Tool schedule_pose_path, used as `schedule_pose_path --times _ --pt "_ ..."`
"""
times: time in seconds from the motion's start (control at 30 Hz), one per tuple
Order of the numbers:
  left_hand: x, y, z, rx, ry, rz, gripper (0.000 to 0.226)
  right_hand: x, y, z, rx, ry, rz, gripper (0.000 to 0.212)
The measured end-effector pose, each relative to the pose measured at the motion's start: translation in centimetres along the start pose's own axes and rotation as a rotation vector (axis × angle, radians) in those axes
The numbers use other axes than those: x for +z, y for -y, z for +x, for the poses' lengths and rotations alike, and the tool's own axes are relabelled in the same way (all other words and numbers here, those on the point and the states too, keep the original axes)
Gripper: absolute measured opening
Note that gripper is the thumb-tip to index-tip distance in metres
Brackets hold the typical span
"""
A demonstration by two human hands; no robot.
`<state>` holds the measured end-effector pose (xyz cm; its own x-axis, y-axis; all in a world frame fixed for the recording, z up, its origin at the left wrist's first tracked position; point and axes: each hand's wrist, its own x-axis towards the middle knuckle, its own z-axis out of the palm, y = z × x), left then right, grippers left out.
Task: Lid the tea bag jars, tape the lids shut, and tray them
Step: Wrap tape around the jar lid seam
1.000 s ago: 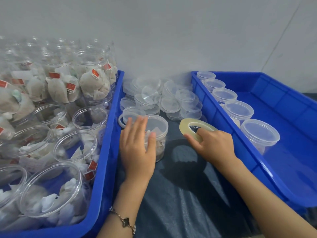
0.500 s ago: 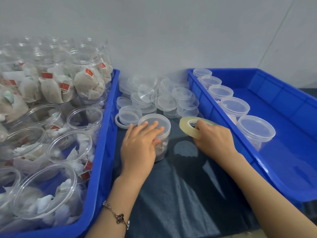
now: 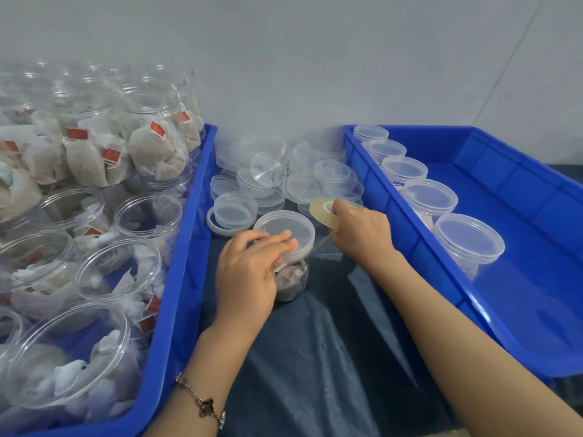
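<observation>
A clear plastic jar of tea bags (image 3: 291, 279), lidded, stands on the dark cloth (image 3: 331, 357) between two blue plastic trays (image 3: 186, 279). The left hand (image 3: 249, 275) grasps its translucent lid (image 3: 285, 230). The right hand (image 3: 362, 234) grips a yellowish tape roll (image 3: 321, 211) just beside the lid.

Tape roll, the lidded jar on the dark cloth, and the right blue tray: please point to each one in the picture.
Tape roll (image 3: 319, 209): head view, on the yellowish outer band left of the fingers.
Lidded jar (image 3: 285, 226): head view, on the flat top of its lid.
Right blue tray (image 3: 396, 225): head view, on its left outer wall.
</observation>
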<state>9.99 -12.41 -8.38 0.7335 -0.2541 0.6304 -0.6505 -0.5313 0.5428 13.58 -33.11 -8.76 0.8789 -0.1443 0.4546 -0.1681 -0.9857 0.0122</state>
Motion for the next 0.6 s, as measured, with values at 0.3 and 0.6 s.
schedule_pose_path --times 0.3,0.6 --pt "0.2 0.0 -0.2 -0.078 0.026 -0.136 0.044 1.3 3.5 1.9 -0.113 0.032 0.046 0.018" --pt "0.5 -2.2 0.4 -0.080 0.184 0.292 0.047 -0.9 3.9 -0.2 -0.076 -0.149 -0.185 0.030"
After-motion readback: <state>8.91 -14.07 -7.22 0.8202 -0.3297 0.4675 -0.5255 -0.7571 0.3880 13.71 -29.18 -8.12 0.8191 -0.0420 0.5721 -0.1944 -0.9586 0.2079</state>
